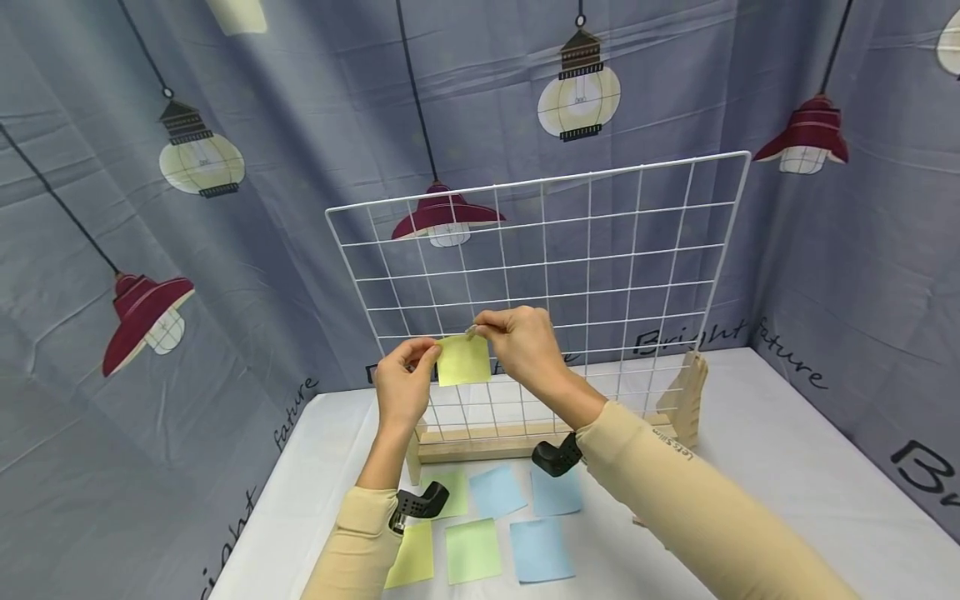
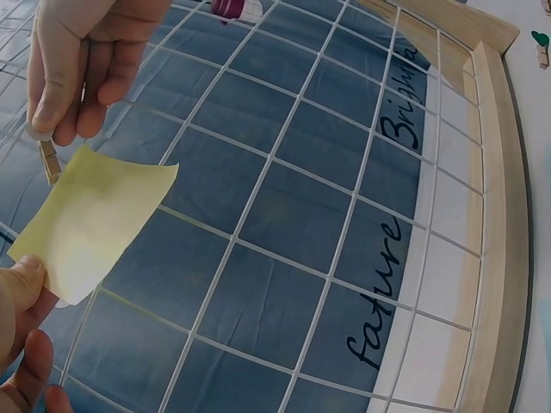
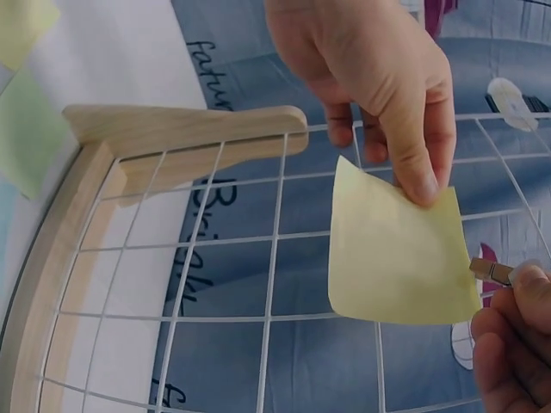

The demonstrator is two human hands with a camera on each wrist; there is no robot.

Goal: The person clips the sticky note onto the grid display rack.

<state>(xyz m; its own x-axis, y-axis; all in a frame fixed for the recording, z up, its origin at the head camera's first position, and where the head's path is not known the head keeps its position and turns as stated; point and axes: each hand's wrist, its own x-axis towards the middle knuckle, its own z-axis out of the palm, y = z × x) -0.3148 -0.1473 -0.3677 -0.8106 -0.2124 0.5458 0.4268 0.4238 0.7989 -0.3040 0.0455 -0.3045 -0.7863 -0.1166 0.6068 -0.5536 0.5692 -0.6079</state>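
A yellow sticky note [image 1: 464, 362] is held up in front of the white wire grid [image 1: 590, 268]. My left hand [image 1: 403, 385] pinches the note by its left edge between thumb and fingers. At the note's top edge, my right hand [image 1: 525, 343] pinches a small wooden clothespin [image 1: 471, 332]. In the right wrist view the clothespin [image 3: 491, 270] points its jaws at the note's edge, and the left thumb lies on the note's face. The left wrist view shows the clothespin [image 2: 50, 162] close beside the paper.
The grid stands in a wooden base [image 1: 487, 447] on a white table [image 1: 742, 492]. Before it lie blue notes [image 1: 542, 550], green notes [image 1: 472, 552] and a yellow note [image 1: 412, 557]. Another clothespin with a green top [image 2: 542, 50] lies on the table. A lamp-patterned curtain [image 1: 300, 108] hangs behind.
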